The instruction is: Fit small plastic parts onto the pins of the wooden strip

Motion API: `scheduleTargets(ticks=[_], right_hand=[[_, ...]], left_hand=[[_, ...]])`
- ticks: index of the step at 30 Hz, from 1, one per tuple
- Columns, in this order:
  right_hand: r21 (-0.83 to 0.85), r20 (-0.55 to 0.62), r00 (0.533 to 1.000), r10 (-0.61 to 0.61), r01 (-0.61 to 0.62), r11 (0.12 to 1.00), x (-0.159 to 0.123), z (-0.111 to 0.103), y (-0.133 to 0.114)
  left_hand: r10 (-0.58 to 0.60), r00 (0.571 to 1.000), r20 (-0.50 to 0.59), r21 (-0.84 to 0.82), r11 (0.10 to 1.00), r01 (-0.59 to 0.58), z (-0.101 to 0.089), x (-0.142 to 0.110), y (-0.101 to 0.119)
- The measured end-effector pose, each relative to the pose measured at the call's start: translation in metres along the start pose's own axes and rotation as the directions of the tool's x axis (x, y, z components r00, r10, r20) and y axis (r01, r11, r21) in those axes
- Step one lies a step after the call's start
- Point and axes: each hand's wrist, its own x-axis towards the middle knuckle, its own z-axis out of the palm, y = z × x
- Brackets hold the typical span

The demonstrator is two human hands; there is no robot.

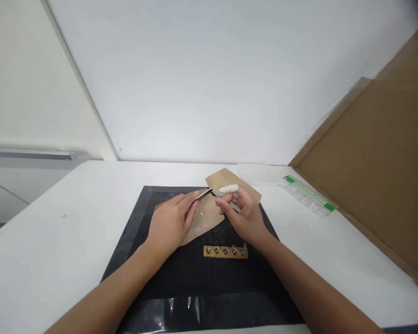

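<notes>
My left hand [170, 220] is closed around a slim black-and-white tool [205, 194], its tip pointing to the right. Opposite it, my right hand [242, 213] pinches something small between thumb and finger, right at the tool's tip; that piece is too small to make out. A white finger cover [228, 189] sits on one finger of the right hand. Beneath both hands lies a brown paper sheet [202, 222] with small pale bits on it. Nearer to me, a yellowish strip [225, 252] carries a row of several round metal studs, some with clear slivers standing on them.
A black mat [209, 283] covers the middle of the white table [48, 260]. Another brown sheet [223, 177] lies behind the hands. To the right are a clear case with a green-edged label [310, 194], small clear pieces [308, 234] and a tall cardboard panel [376, 153].
</notes>
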Motion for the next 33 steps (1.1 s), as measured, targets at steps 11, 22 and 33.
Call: scheduleTargets(ticks=[11,22,33], right_hand=[[-0.173,0.026,0.999,-0.044,0.048,0.984,-0.003,0.008,-0.002],[-0.296,-0.013,0.992,-0.127,0.118,0.948,-0.003,0.011,-0.010],[-0.235,-0.110,0.990,-0.084,0.056,0.970,0.004,0.000,0.008]], left_hand=[[0.177,0.975,-0.136,-0.170,0.965,-0.199,0.002,-0.004,0.009],[0.182,0.971,-0.156,-0.048,0.980,-0.192,-0.002,-0.007,0.016],[0.032,0.999,0.000,0.071,0.997,-0.032,0.006,-0.007,0.007]])
